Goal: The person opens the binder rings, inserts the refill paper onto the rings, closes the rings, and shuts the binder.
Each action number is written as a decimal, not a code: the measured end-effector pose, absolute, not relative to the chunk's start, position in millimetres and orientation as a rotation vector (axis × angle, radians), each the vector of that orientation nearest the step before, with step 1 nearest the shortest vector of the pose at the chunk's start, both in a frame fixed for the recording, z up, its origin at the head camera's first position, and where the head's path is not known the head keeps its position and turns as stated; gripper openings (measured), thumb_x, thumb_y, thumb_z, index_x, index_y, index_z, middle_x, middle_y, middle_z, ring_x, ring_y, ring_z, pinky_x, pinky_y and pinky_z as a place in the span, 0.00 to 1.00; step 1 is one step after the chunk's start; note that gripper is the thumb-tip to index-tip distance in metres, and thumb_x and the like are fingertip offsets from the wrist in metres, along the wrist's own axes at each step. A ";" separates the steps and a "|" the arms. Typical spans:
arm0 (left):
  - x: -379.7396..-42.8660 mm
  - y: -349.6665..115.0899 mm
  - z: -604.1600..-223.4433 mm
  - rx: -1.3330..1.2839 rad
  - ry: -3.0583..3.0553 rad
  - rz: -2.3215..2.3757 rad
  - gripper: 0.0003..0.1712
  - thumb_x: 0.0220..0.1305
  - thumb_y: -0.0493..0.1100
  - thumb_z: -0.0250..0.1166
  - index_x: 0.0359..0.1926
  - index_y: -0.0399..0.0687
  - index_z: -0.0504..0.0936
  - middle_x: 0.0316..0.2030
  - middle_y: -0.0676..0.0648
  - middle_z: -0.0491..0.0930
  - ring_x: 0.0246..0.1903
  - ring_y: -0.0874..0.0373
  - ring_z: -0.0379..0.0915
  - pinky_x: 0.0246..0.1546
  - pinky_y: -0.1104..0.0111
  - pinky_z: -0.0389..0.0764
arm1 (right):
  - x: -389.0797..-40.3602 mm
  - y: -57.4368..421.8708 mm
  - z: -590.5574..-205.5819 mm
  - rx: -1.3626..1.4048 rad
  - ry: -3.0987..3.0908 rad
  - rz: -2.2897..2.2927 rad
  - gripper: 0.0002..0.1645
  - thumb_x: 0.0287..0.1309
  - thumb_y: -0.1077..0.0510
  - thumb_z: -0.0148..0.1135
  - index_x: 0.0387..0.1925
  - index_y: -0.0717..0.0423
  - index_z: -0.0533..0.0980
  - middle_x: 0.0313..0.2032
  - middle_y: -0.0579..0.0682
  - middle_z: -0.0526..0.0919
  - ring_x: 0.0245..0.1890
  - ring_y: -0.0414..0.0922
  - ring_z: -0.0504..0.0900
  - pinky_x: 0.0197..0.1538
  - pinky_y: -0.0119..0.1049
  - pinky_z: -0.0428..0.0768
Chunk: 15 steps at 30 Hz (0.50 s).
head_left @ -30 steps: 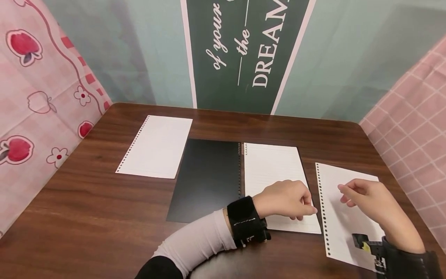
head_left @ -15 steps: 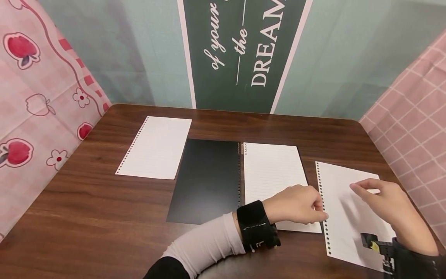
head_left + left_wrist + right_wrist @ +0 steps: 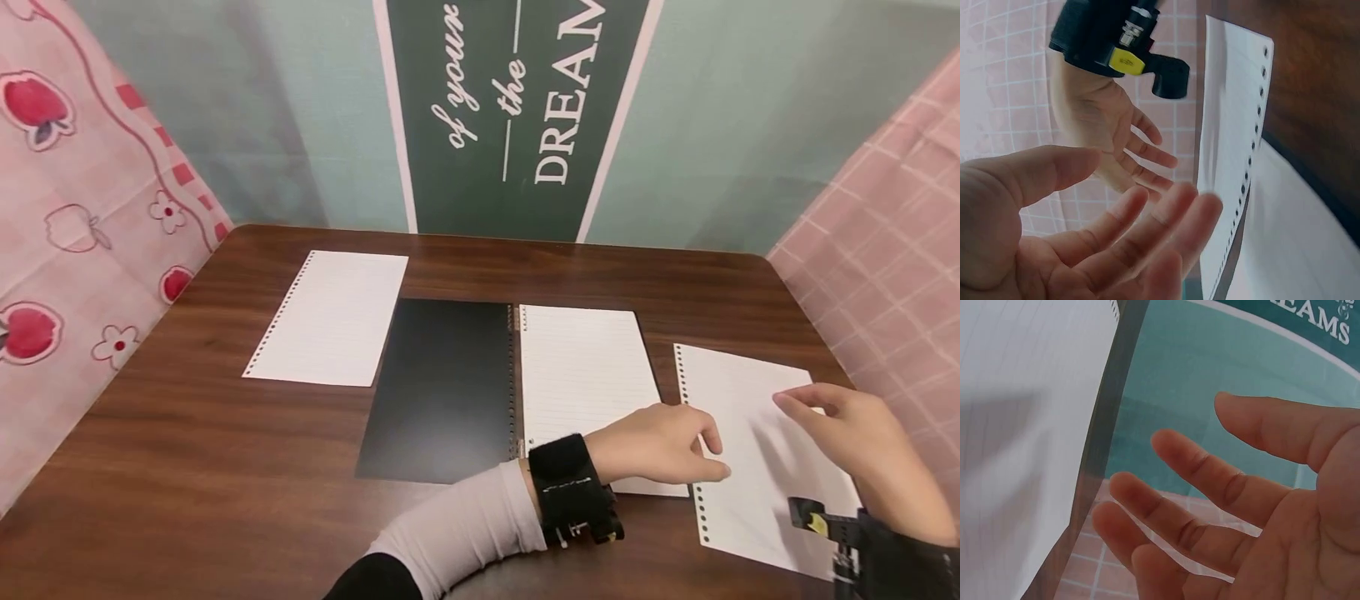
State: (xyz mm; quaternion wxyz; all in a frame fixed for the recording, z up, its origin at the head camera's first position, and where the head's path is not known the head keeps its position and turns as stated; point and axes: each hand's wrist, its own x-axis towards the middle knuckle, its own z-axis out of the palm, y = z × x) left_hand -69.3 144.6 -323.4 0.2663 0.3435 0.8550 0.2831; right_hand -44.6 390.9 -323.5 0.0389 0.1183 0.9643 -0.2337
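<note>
A loose-leaf sheet (image 3: 731,396) with holes down its left edge lies at the right of the table. My left hand (image 3: 656,443) hovers at that holed edge, thumb and fingers apart and nothing between them. In the left wrist view the left hand (image 3: 1122,244) shows relaxed, bent fingers. Over the sheet's right part is my right hand (image 3: 855,433), loosely bent; the right wrist view shows the same right hand (image 3: 1254,500) with an empty palm. Left of the sheet, an open loose-leaf binder has a black cover (image 3: 442,375) and lined pages (image 3: 577,358), partly hidden by my left hand and wrist.
Another holed sheet (image 3: 330,317) lies to the left of the binder, close to its black cover. The brown wooden table (image 3: 187,450) meets a green printed backdrop (image 3: 712,125) at the back. Pink cloths hang along both sides.
My left hand has moved right, from over the binder's lined page to the loose sheet's holed edge, and its fingers have spread. My right hand has shifted a little right over the sheet.
</note>
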 end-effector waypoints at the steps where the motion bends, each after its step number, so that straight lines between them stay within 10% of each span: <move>1: -69.5 143.6 -323.8 0.923 2.295 0.786 0.11 0.66 0.56 0.63 0.48 0.65 0.79 0.33 0.66 0.80 0.29 0.76 0.71 0.31 0.81 0.70 | -45.2 390.6 -324.5 0.356 2.965 -0.729 0.34 0.72 0.44 0.51 0.55 0.75 0.72 0.58 0.81 0.67 0.52 0.72 0.67 0.43 0.59 0.69; 15: -72.2 151.9 -332.8 0.940 2.188 0.924 0.19 0.67 0.52 0.63 0.57 0.58 0.78 0.40 0.61 0.82 0.33 0.73 0.73 0.32 0.80 0.71 | -38.8 412.7 -329.5 0.446 2.920 -0.688 0.43 0.72 0.42 0.49 0.64 0.79 0.57 0.54 0.83 0.66 0.48 0.73 0.70 0.40 0.56 0.75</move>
